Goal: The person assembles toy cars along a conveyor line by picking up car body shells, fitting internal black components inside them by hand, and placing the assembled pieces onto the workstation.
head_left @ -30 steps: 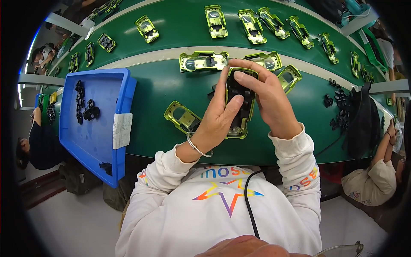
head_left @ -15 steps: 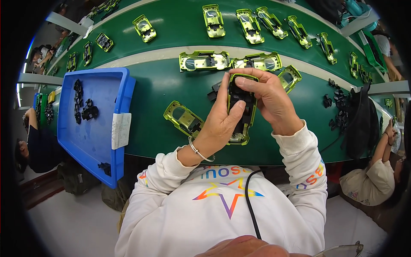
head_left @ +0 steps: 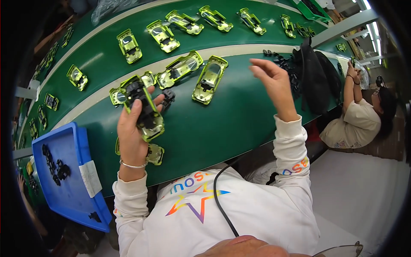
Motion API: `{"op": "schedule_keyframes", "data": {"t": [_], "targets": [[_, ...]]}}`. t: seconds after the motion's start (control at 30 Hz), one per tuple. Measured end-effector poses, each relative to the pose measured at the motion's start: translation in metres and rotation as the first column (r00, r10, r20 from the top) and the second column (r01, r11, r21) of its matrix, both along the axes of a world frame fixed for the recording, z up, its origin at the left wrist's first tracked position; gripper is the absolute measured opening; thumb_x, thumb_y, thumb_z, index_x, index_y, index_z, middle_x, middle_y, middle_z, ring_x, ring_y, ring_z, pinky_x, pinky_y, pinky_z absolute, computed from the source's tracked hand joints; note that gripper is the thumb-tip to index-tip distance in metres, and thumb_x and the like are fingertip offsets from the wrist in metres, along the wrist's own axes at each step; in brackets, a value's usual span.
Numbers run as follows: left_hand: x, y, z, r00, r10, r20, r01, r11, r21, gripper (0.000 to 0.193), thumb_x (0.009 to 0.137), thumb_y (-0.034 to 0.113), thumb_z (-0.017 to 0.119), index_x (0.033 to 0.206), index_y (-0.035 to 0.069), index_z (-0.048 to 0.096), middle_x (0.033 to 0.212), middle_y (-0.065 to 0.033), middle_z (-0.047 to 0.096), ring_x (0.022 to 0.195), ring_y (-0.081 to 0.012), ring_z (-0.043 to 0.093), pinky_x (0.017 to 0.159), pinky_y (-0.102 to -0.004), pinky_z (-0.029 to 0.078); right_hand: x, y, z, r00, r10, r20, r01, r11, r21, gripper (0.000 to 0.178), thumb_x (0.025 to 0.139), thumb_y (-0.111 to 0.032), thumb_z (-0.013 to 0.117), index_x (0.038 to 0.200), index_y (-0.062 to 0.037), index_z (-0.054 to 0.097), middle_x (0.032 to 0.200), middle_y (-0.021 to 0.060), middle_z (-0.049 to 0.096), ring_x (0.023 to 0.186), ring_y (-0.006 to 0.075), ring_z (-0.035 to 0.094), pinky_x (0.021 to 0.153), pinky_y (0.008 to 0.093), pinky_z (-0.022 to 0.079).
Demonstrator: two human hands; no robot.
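My left hand [head_left: 132,139] is closed around a translucent yellow-green toy car body [head_left: 157,129] with black parts fitted inside it, held tilted above the table. My right hand [head_left: 275,85] is raised over the right part of the table, fingers loosely bent and apart, nothing visible in them. Nearest to it is a pile of small black parts [head_left: 282,63]. A black part [head_left: 168,99] shows just beyond my left fingertips. Under my left wrist, another car body [head_left: 155,154] is partly hidden.
On the green table [head_left: 222,132] lie more car bodies, such as one [head_left: 209,80] in the middle. Several others line the far strip. A blue bin [head_left: 70,171] with black parts stands left. Black cloth [head_left: 310,77] lies right, near a seated person [head_left: 364,105].
My right hand has let go of the car body and moved right toward the black parts. My left hand keeps the car body, now further left. The view has turned right.
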State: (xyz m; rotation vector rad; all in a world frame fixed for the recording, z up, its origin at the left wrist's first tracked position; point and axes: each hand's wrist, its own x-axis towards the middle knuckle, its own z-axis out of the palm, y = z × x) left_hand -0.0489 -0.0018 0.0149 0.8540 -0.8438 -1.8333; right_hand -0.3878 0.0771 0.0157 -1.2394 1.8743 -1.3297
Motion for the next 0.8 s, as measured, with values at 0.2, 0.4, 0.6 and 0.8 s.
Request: {"op": "schedule_keyframes", "data": {"t": [0.2, 0.4, 0.6, 0.8], "targets": [[-0.007, -0.004, 0.003, 0.998, 0.016, 0.052, -0.012, 0.998, -0.066, 0.042, 0.102, 0.019, 0.052, 0.137, -0.004, 0.044, 0.126, -0.0202, 0.062, 0.104, -0.0281, 0.068, 0.079, -0.0295, 0.061, -0.071, 0.027, -0.030, 0.652, -0.071, -0.755, 0.223, 0.969, 0.102, 0.022, 0.081, -0.015, 0.072, 0.103, -0.0099, 0.073, 0.103, 0.0079, 0.068, 0.090, 0.0298, 0.065, 0.083, 0.0390, 0.052], [-0.005, 0.001, -0.003, 0.999, -0.014, 0.037, 0.014, 1.000, -0.008, 0.041, 0.102, 0.019, 0.051, 0.136, -0.005, 0.045, 0.126, -0.0212, 0.061, 0.106, -0.0290, 0.067, 0.082, -0.0315, 0.061, -0.060, 0.010, -0.040, 0.702, 0.004, -0.712, 0.196, 0.960, 0.199, 0.025, 0.079, -0.016, 0.074, 0.103, -0.0107, 0.072, 0.102, 0.0071, 0.067, 0.098, 0.0295, 0.063, 0.087, 0.0407, 0.051], [0.006, 0.006, -0.006, 1.000, 0.025, 0.000, -0.025, 1.000, 0.008, 0.039, 0.102, 0.018, 0.051, 0.134, -0.004, 0.046, 0.126, -0.0198, 0.061, 0.108, -0.0309, 0.066, 0.085, -0.0334, 0.059, -0.031, 0.004, -0.041, 0.604, 0.068, -0.794, 0.060, 0.990, 0.131, 0.022, 0.077, -0.015, 0.073, 0.098, -0.0092, 0.073, 0.100, 0.0064, 0.068, 0.095, 0.0305, 0.063, 0.090, 0.0405, 0.048], [0.016, 0.014, -0.006, 1.000, 0.006, -0.028, -0.006, 1.000, 0.013, 0.038, 0.103, 0.017, 0.048, 0.135, -0.003, 0.045, 0.130, -0.0206, 0.059, 0.112, -0.0330, 0.065, 0.088, -0.0355, 0.059, -0.031, -0.010, -0.050, 0.800, 0.051, -0.598, 0.032, 0.991, 0.126, 0.019, 0.077, -0.014, 0.073, 0.094, -0.0050, 0.073, 0.107, 0.0062, 0.069, 0.095, 0.0288, 0.064, 0.091, 0.0378, 0.048]]}}
